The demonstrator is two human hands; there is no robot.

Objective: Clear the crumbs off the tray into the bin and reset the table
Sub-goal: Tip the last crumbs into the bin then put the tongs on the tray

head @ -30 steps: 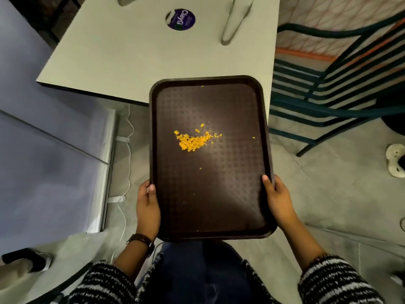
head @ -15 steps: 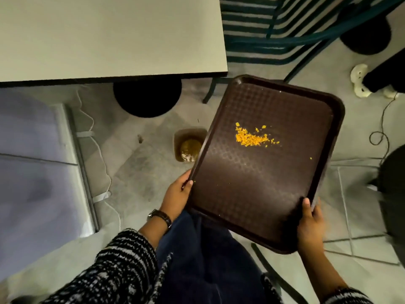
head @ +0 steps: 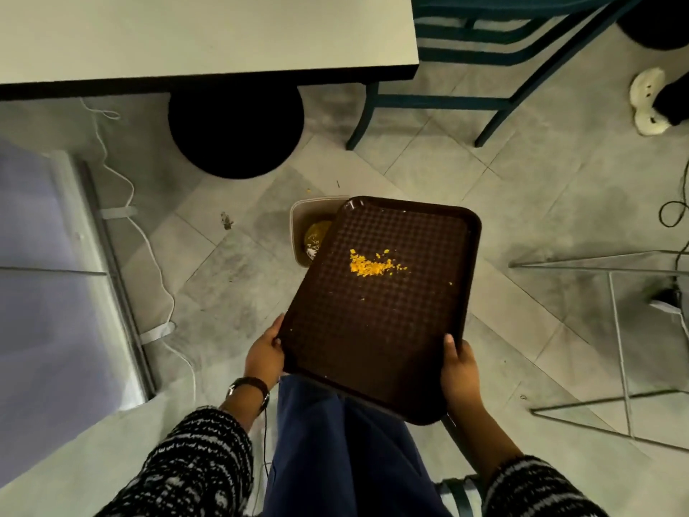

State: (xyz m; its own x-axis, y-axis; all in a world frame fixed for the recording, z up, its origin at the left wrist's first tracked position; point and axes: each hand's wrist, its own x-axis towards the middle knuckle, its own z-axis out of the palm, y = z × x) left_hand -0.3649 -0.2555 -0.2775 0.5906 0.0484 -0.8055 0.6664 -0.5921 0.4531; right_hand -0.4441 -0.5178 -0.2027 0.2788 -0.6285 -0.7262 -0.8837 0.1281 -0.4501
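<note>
**Grey tile floor (head: 242, 263) with a tray (head: 373, 348) held above it**

Pale tiles run under a light table (head: 205, 31), which stands on a round black base (head: 235, 132). A dark green chair (head: 484, 50) is just beside it. The tray is dark brown, rectangular with rounded corners and a raised rim, and its surface has a fine grid texture. It is held in the air over the person's lap and the floor, turned at an angle to the table.

The left hand (head: 263, 354) grips the near left edge, with the thumb on the rim. The right hand (head: 460, 371) grips the near right edge the same way, fingers curled underneath. A wristwatch (head: 249, 386) sits on the left wrist.

A loose heap of orange-yellow crumbs (head: 369, 264) lies on the far half of the tray, with a few stray bits around it. On the floor is a small pale bin (head: 298, 225) with rounded corners. Inside are a yellowish-brown mass and a white scrap. In this view the tray's far left corner hides the bin's right part. A white cable (head: 149, 236) trails across the tiles at left.
</note>
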